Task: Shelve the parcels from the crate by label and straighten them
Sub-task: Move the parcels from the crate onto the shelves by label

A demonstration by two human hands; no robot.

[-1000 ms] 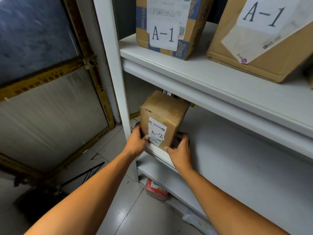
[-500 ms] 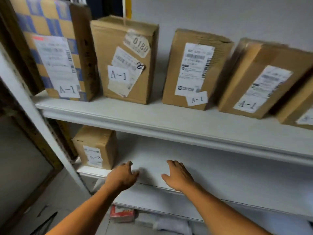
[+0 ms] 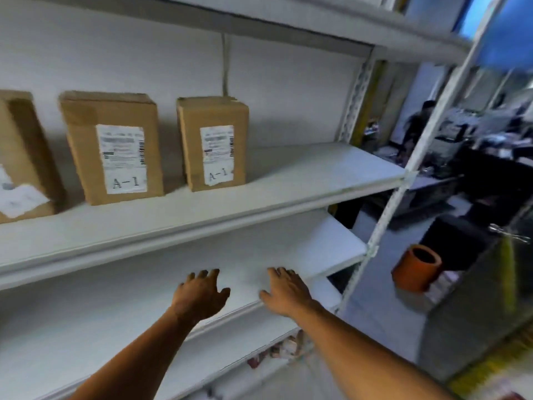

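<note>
Two upright cardboard parcels labelled A-1 stand on the upper white shelf [image 3: 288,180]: a wide parcel [image 3: 112,147] and a narrower parcel [image 3: 215,142] to its right. Part of a third parcel [image 3: 20,160] shows at the left edge. Over the front of the bare lower shelf [image 3: 331,243], my left hand [image 3: 199,295] and my right hand [image 3: 285,290] hover with fingers spread, holding nothing. The A-2 parcel and the crate are out of view.
A white shelf upright [image 3: 403,180] marks the rack's right end. Beyond it stands an orange cylinder [image 3: 416,268] on the floor, dark desks with clutter and a person [image 3: 418,122] farther back. Red packages [image 3: 277,349] lie under the lowest shelf.
Both hands have let go of the A-2 parcel at the lower shelf's left end and moved right along it. The view has swung right to the rack's right end.
</note>
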